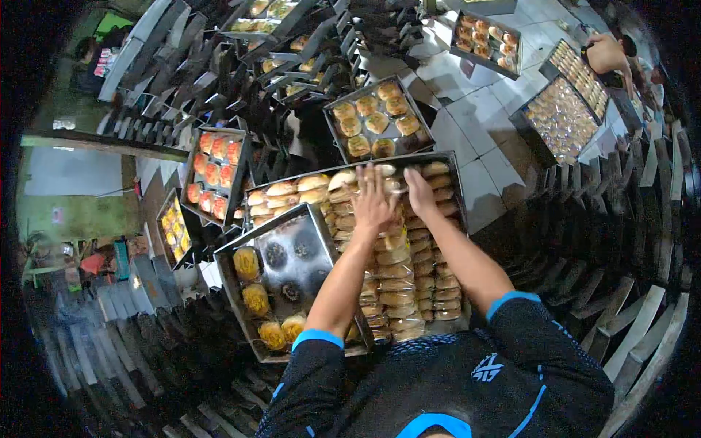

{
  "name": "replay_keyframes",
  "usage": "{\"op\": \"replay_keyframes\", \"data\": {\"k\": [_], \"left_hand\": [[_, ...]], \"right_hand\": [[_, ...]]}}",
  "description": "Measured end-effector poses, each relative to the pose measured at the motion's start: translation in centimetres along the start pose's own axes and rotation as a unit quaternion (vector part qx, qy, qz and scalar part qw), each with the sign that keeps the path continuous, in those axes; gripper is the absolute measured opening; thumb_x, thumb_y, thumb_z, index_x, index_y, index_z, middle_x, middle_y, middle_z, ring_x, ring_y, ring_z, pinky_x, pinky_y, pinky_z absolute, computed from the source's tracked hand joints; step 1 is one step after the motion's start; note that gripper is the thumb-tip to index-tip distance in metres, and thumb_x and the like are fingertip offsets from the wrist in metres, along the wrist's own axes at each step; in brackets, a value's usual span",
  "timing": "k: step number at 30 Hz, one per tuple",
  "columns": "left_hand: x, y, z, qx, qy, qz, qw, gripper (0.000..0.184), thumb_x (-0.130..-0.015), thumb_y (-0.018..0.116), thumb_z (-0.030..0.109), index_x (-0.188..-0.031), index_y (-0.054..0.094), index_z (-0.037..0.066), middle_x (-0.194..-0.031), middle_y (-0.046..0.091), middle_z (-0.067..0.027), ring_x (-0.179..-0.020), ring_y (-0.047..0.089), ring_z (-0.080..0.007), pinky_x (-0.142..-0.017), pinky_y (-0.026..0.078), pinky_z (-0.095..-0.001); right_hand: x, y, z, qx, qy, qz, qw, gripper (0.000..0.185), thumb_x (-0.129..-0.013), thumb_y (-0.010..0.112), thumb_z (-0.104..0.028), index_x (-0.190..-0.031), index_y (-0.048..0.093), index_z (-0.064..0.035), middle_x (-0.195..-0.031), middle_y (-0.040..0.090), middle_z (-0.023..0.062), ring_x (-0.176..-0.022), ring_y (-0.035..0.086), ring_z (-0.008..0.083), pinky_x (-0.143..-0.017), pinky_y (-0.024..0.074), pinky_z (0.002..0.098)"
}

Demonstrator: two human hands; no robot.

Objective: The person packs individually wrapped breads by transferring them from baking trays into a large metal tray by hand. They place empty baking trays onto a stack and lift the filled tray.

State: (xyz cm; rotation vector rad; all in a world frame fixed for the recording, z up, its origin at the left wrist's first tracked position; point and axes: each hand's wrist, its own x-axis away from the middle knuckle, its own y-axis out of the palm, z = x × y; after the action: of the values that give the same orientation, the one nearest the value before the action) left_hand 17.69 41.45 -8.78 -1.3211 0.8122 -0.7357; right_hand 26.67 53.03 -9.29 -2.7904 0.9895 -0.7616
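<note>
My left hand [374, 203] lies over the far rows of packed buns [395, 270] in a large dark tray [458, 175], its fingers spread and touching the top. My right hand [419, 194] is edge-on just to the right, fingers stretched out and a little blurred, against the buns near the far right corner. Between the two hands is a pale, blurred patch I cannot make out. The buns look wrapped in clear film and stand in tight rows. A smaller metal tray [310, 252] with several yellow-topped buns [255, 300] rests over the left part, beneath my left forearm.
Beyond the large tray sits a tray of topped buns [376, 123]. Red-topped buns [212, 171] fill another tray at left. Slatted dark racks [613, 314] curve round both sides. At the far right, a person [610, 58] is near trays of small wrapped pieces [561, 117].
</note>
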Motion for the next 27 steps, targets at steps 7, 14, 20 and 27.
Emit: {"op": "replay_keyframes", "data": {"k": [7,14,20,27], "left_hand": [[1.8,-4.8,-0.3,0.086,-0.023,0.021,0.996,0.070,-0.087,0.038,0.040,-0.139,0.013,0.001,-0.146,0.008,-0.0171,-0.135,0.001,-0.0335,-0.107,-0.003,-0.0488],[20.4,-14.0,-6.5,0.210,-0.188,0.187,0.941,0.052,-0.082,0.052,0.031,-0.121,0.040,-0.001,-0.120,0.043,-0.0199,-0.117,0.037,-0.0341,-0.101,0.026,-0.0437],[37.5,-14.0,-19.2,0.234,-0.442,0.245,0.830,0.047,-0.082,0.057,0.025,-0.118,0.042,-0.002,-0.110,0.046,-0.0186,-0.104,0.045,-0.0318,-0.089,0.033,-0.0426],[41.0,-13.3,-22.8,0.241,-0.487,-0.118,0.831,0.078,-0.084,0.050,0.036,-0.134,0.011,-0.010,-0.126,0.032,-0.0382,-0.118,0.035,-0.0453,-0.100,0.027,-0.0445]], "right_hand": [[3.5,5.5,4.2,-0.132,-0.254,0.070,0.956,0.062,-0.093,0.027,-0.042,-0.138,0.018,-0.0010,-0.145,0.017,0.0151,-0.135,0.012,0.0258,-0.108,0.0080,0.0341],[1.5,5.8,2.2,-0.157,-0.148,-0.055,0.975,0.064,-0.093,0.025,-0.046,-0.139,0.016,-0.0027,-0.146,0.013,0.0134,-0.135,0.010,0.0233,-0.109,0.0060,0.0338],[7.7,3.4,6.9,-0.249,-0.111,0.108,0.956,0.073,-0.089,0.021,-0.057,-0.140,0.011,-0.0050,-0.147,0.008,0.0106,-0.135,0.009,0.0233,-0.109,0.0048,0.0388],[18.6,9.3,2.7,0.289,-0.082,0.278,0.912,0.062,-0.090,0.040,-0.040,-0.132,0.030,0.0039,-0.132,0.037,0.0247,-0.120,0.036,0.0316,-0.105,0.0222,0.0379]]}}
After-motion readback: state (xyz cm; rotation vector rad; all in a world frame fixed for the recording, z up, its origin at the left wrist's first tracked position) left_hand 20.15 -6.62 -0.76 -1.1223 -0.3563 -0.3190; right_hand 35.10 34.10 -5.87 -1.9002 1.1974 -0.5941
